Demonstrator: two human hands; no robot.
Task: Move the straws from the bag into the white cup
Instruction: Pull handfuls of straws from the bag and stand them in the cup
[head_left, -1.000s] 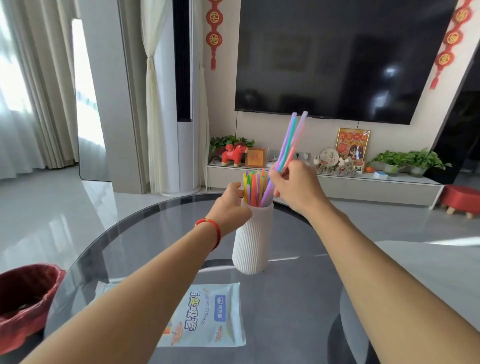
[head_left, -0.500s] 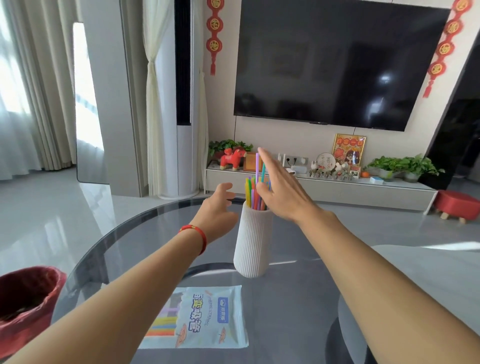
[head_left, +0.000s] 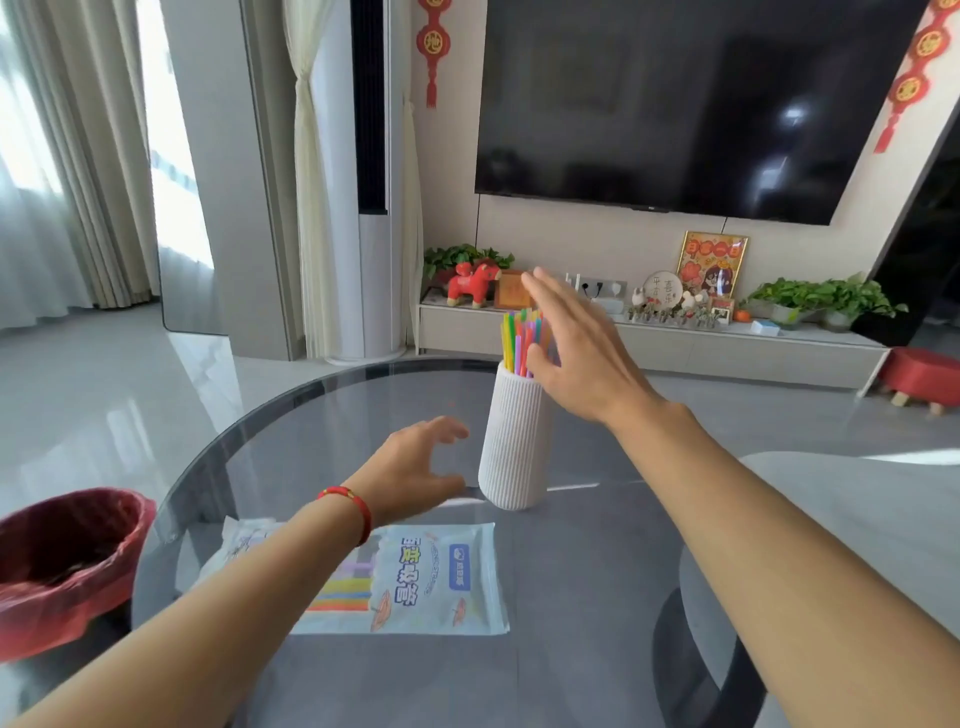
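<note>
A tall ribbed white cup (head_left: 514, 441) stands upright on a round dark glass table (head_left: 587, 566), packed with a bundle of thin coloured plastic straws (head_left: 519, 340) that rise above its rim. The person's right hand (head_left: 576, 353) hovers beside the straw tops, fingers straight and spread, gripping nothing. The left hand (head_left: 415, 467), with a red cord bracelet (head_left: 353, 512) at the wrist, hangs over the table just left of the cup, fingers loosely curved and empty. A flat pale-blue printed plastic bag (head_left: 415, 582) lies on the glass nearer the camera. A red-lined bin (head_left: 62, 561) sits at far left.
</note>
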